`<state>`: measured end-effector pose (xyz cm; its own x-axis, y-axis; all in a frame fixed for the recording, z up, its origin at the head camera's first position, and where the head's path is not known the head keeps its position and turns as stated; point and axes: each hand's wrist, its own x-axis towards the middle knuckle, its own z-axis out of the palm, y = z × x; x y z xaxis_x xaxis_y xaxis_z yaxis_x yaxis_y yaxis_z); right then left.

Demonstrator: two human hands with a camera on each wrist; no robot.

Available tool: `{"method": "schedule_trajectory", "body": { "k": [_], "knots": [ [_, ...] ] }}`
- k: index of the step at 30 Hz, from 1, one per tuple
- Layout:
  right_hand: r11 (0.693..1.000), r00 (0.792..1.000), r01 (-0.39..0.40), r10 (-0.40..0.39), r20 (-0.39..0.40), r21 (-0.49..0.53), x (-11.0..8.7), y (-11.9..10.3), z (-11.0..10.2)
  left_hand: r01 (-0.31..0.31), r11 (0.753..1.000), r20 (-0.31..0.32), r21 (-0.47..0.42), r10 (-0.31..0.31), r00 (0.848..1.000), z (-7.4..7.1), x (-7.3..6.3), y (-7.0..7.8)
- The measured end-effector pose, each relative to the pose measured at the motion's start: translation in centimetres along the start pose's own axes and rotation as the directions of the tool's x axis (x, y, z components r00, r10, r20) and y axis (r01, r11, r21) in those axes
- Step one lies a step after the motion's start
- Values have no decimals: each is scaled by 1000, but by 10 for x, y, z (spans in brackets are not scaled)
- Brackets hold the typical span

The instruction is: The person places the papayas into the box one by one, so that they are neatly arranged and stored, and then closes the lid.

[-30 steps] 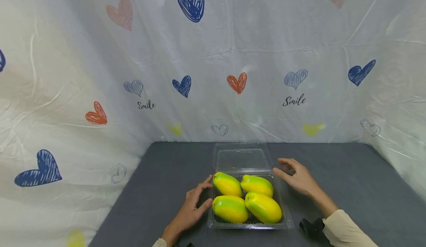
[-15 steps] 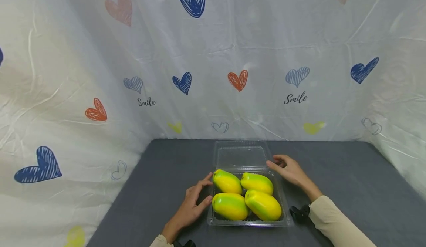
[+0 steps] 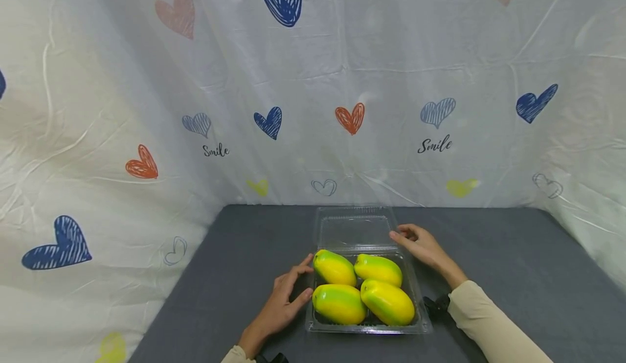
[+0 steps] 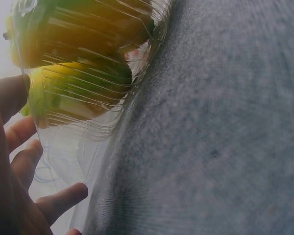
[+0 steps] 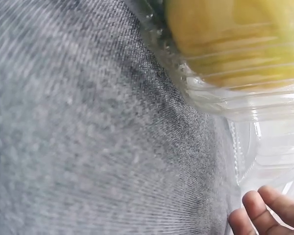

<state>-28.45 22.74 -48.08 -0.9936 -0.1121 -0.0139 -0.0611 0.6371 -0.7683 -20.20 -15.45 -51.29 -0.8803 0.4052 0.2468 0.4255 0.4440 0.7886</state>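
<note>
A clear plastic clamshell box (image 3: 369, 329) stands on the dark table with several yellow-green mangoes (image 3: 387, 302) in its base. Its transparent lid (image 3: 355, 231) is folded back behind the base. At the box's left side, my left hand (image 3: 282, 303) rests its spread fingertips and thumb against the rim. The left wrist view shows the fingers (image 4: 63, 200) along the ribbed wall. My right hand (image 3: 426, 248) is beside the lid's right edge, fingers loosely bent. In the right wrist view its fingertips (image 5: 255, 203) are close to the lid edge; whether they touch it I cannot tell.
A dark grey cloth (image 3: 264, 243) covers the table. Behind it and at the sides hangs a pale curtain (image 3: 303, 80) printed with hearts and lettering. A dark strap device (image 3: 437, 304) sits at the right wrist.
My right hand has moved left and slightly away from me, from beside the box to the lid's edge. The left hand, box and mangoes have stayed in place.
</note>
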Motion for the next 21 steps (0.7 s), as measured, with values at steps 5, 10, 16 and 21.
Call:
{"method": "schedule_trajectory", "body": {
  "k": [5, 10, 16, 21],
  "knots": [
    [1000, 1000, 8, -8, 4, 28, 2, 0, 1, 7, 1000, 2, -5, -7, 1000, 0, 0, 1],
    [999, 1000, 24, -24, -7, 34, 1, -1, 1, 12, 1000, 4, 0, -12, 1000, 1, 0, 1],
    [996, 996, 77, -74, -54, 41, 2, -1, 1, 16, 1000, 6, -6, -16, 1000, 0, 0, 1],
    [989, 985, 140, -136, -106, 40, 1, -2, 1, -20, 1000, -8, 17, 20, 1000, 1, -1, -1]
  ]
}}
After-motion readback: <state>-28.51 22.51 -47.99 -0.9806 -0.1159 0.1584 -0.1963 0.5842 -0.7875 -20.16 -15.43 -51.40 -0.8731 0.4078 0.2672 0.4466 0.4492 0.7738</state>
